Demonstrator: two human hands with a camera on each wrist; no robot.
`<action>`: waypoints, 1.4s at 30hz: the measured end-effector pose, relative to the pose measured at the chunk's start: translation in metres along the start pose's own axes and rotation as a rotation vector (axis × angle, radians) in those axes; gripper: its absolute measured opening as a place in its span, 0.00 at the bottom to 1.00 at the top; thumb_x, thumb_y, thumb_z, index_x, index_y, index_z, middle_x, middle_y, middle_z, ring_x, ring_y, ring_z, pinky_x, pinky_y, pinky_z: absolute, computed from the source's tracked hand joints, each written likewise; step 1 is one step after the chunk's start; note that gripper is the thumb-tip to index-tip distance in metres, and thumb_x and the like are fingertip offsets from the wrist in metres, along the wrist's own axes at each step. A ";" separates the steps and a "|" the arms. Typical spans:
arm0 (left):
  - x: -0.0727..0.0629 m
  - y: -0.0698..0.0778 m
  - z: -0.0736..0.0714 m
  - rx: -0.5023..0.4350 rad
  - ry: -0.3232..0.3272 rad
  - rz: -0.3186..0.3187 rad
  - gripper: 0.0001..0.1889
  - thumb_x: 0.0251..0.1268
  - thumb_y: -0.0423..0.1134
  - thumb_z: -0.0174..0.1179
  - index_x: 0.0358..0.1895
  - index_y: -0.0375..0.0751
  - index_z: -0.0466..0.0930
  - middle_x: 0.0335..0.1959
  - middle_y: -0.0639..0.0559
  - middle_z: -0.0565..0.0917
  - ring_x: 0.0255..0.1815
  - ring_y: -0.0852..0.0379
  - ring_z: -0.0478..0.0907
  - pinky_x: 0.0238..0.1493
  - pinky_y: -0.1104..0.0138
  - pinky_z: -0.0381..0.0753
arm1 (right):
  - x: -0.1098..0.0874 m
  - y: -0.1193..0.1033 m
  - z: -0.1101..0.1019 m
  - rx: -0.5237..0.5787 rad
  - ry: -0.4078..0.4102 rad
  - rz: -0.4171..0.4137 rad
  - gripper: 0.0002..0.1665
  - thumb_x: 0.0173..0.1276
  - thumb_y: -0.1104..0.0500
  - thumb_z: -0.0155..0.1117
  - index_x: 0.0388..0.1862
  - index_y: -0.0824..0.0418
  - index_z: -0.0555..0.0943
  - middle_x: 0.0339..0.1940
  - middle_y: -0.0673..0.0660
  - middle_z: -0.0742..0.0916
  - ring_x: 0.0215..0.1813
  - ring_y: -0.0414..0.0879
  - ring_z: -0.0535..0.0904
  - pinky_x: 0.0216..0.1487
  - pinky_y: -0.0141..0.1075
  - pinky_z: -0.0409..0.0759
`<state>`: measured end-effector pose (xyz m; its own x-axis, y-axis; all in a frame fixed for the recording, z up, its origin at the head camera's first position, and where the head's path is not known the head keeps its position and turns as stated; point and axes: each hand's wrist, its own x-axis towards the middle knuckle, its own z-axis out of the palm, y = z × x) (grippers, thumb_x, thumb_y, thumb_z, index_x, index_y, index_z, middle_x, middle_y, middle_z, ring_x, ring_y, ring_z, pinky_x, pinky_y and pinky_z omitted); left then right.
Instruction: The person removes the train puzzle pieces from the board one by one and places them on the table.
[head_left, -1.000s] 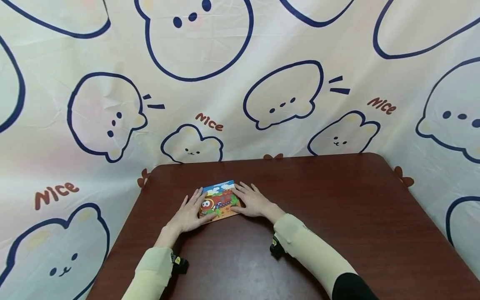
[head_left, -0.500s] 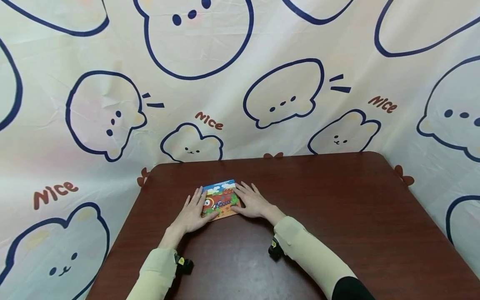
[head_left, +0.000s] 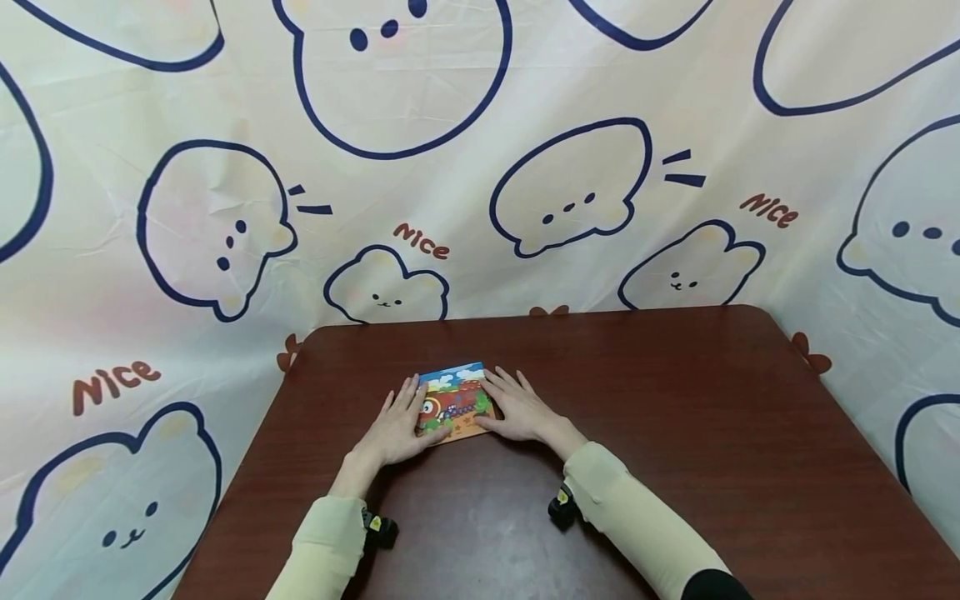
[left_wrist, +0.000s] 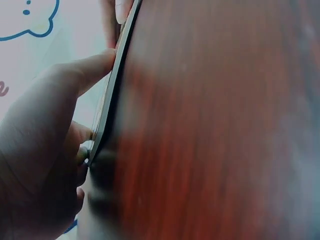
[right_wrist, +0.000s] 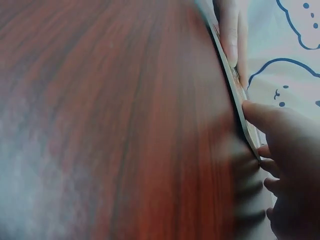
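Observation:
A thin, squarish board (head_left: 459,403) with a bright cartoon picture, blue sky above and a red creature in the middle, lies flat on the table. My left hand (head_left: 396,429) rests along its left side, fingers stretched forward and thumb on the near left part of the picture. On the opposite side my right hand (head_left: 522,410) touches the right edge, its thumb near the front right corner. In the left wrist view the thumb (left_wrist: 97,67) lies on top at the board's edge (left_wrist: 114,82). The right wrist view shows the right thumb (right_wrist: 257,112) likewise.
The dark brown wooden table (head_left: 660,400) extends around the board on all sides. A pale cloth wall (head_left: 465,200) with blue cartoon outlines stands behind its far edge. Small black devices, one (head_left: 380,531) at the left wrist and another (head_left: 562,507) at the right, hang below the cuffs.
The board has slid slightly to the right, and both hands have moved along with it. The left hand has come a little further right over the table.

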<state>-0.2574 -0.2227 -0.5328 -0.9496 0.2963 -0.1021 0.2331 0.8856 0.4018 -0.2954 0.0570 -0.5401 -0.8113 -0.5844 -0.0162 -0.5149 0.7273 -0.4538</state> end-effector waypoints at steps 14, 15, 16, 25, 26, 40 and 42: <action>0.017 0.021 0.007 0.018 -0.009 0.010 0.57 0.76 0.71 0.58 0.91 0.35 0.47 0.94 0.36 0.44 0.95 0.36 0.40 0.93 0.37 0.42 | -0.014 0.019 -0.006 0.039 0.041 0.029 0.47 0.83 0.39 0.65 0.89 0.62 0.64 0.92 0.64 0.64 0.94 0.63 0.51 0.92 0.68 0.45; 0.018 0.022 0.008 0.016 -0.009 0.007 0.57 0.77 0.71 0.58 0.91 0.36 0.47 0.94 0.36 0.43 0.96 0.36 0.39 0.93 0.37 0.41 | -0.015 0.020 -0.007 0.044 0.039 0.032 0.48 0.83 0.39 0.65 0.89 0.62 0.64 0.92 0.63 0.63 0.94 0.63 0.50 0.92 0.68 0.44; 0.020 0.022 0.009 0.011 -0.010 0.003 0.56 0.77 0.71 0.57 0.91 0.36 0.46 0.94 0.36 0.42 0.96 0.37 0.38 0.93 0.37 0.41 | -0.015 0.021 -0.007 0.050 0.038 0.033 0.48 0.83 0.39 0.64 0.89 0.62 0.63 0.92 0.63 0.63 0.95 0.63 0.50 0.92 0.68 0.44; 0.030 0.032 0.014 -0.056 0.036 0.014 0.53 0.81 0.68 0.55 0.91 0.36 0.47 0.94 0.37 0.43 0.96 0.37 0.38 0.93 0.36 0.39 | -0.013 0.037 -0.003 0.078 0.077 0.041 0.50 0.82 0.38 0.65 0.90 0.62 0.62 0.93 0.63 0.61 0.95 0.62 0.50 0.92 0.68 0.40; 0.031 0.033 0.014 -0.062 0.043 0.018 0.53 0.80 0.68 0.56 0.91 0.36 0.47 0.94 0.37 0.43 0.96 0.37 0.39 0.93 0.35 0.39 | -0.013 0.038 -0.002 0.079 0.078 0.042 0.51 0.82 0.38 0.65 0.90 0.62 0.61 0.93 0.63 0.61 0.95 0.62 0.49 0.93 0.67 0.40; 0.035 0.041 0.021 -0.127 0.089 0.008 0.52 0.79 0.65 0.61 0.91 0.36 0.50 0.94 0.37 0.46 0.96 0.38 0.41 0.93 0.36 0.40 | -0.019 0.046 -0.005 0.106 0.088 0.084 0.51 0.82 0.37 0.65 0.91 0.61 0.59 0.94 0.62 0.59 0.96 0.61 0.46 0.94 0.65 0.38; 0.035 0.043 0.021 -0.122 0.086 0.008 0.52 0.79 0.65 0.61 0.91 0.36 0.51 0.93 0.36 0.48 0.95 0.38 0.42 0.93 0.35 0.40 | -0.020 0.046 -0.006 0.107 0.090 0.090 0.52 0.82 0.37 0.65 0.91 0.62 0.59 0.94 0.62 0.59 0.95 0.62 0.46 0.94 0.65 0.39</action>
<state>-0.2765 -0.1666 -0.5380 -0.9634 0.2671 -0.0223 0.2188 0.8316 0.5104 -0.3050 0.1044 -0.5552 -0.8771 -0.4801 0.0166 -0.4100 0.7302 -0.5465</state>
